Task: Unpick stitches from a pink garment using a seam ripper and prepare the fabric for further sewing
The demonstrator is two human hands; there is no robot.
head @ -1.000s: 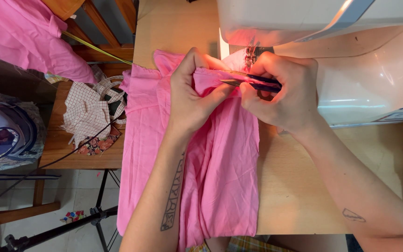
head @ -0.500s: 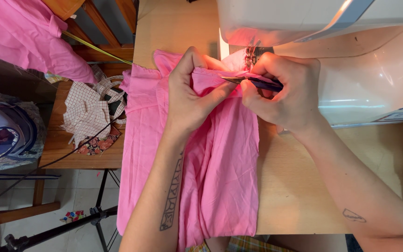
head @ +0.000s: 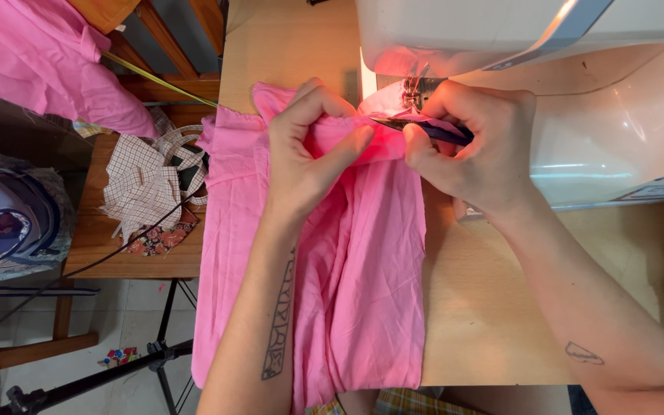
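Head view: 2 bare hands were seen at a white sewing machine (head: 609, 146).
Left hand (head: 309, 154): closed, pink fabric (head: 363, 277) pinched between thumb and fingers.
Right hand (head: 478, 146): closed around small dark snips (head: 424, 127), tips laid against the fabric.
Fabric position: spread across the wooden table (head: 486, 307), its top edge bunched just below the needle.

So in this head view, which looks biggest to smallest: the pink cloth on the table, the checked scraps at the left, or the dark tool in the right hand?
1. Pink cloth, by far the largest.
2. Checked scraps.
3. Dark tool, mostly hidden by the right hand.
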